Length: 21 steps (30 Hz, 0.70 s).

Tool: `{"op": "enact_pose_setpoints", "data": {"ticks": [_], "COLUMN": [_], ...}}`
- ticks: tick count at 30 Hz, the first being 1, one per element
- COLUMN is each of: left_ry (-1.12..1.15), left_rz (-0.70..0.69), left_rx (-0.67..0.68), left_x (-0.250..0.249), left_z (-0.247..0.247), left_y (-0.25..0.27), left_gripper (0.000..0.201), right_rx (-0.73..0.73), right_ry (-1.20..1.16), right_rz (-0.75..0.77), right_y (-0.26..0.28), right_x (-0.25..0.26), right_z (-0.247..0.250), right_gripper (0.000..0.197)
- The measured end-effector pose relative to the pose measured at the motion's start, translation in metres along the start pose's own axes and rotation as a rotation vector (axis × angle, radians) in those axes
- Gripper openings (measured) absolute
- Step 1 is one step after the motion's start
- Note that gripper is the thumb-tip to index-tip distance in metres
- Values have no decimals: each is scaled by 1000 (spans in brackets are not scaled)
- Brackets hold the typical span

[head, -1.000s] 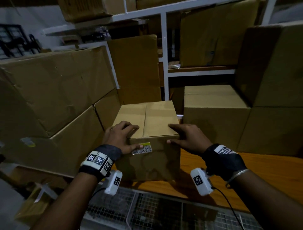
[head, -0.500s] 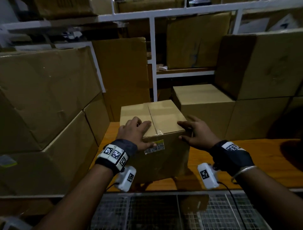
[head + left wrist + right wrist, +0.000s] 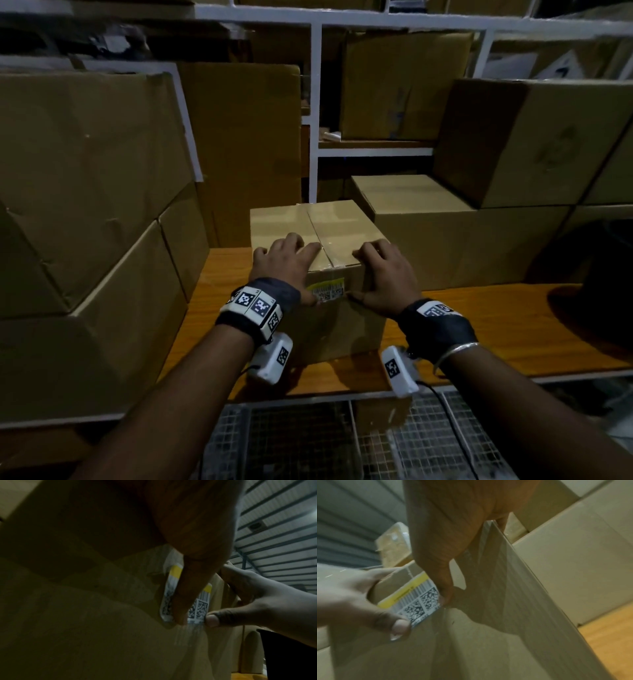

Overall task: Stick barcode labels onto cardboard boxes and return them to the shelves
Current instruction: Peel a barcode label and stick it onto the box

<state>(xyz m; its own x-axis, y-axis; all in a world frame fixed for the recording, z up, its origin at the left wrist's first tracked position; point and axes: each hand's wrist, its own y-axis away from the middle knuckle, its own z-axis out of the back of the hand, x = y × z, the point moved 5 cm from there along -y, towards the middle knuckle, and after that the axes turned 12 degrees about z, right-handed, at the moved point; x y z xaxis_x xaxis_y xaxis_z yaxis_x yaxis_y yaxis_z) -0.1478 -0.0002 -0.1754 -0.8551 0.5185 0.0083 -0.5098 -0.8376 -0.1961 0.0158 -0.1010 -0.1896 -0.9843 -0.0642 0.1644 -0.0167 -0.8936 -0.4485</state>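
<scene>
Here the left hand (image 3: 284, 263) and right hand (image 3: 387, 277) each clamp the cardboard box (image 3: 342, 222) over its near top edge, fingers above and thumbs below by the label (image 3: 327, 291), probably to slide it along the wooden shelf (image 3: 496, 325) underneath.

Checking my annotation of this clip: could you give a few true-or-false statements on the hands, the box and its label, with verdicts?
1. Both the left hand and the right hand grip the small box. True.
2. The box's top flaps stand open. False: they are shut and taped.
3. A label with a yellow stripe sits on the box's front face. True.
4. The box stands on top of another box. False: it rests on the wooden shelf.
</scene>
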Motion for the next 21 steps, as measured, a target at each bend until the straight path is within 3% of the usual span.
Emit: {"op": "enact_pose_setpoints", "data": {"ticks": [5, 16, 21], "left_ry": [44, 58, 54], "left_rz": [20, 76, 79], "left_rx": [-41, -57, -55], "left_x": [5, 5, 5], "left_z": [-2, -5, -5], "left_y": [-8, -21, -22], "left_gripper": [93, 92, 92], "right_rx": [-25, -87, -145], "right_ry": [28, -20, -132], "right_rz": [9, 23, -39], "right_y": [-5, -15, -19], "right_x": [-6, -12, -11], "right_z": [-8, -16, -13], "right_gripper": [76, 73, 48]}}
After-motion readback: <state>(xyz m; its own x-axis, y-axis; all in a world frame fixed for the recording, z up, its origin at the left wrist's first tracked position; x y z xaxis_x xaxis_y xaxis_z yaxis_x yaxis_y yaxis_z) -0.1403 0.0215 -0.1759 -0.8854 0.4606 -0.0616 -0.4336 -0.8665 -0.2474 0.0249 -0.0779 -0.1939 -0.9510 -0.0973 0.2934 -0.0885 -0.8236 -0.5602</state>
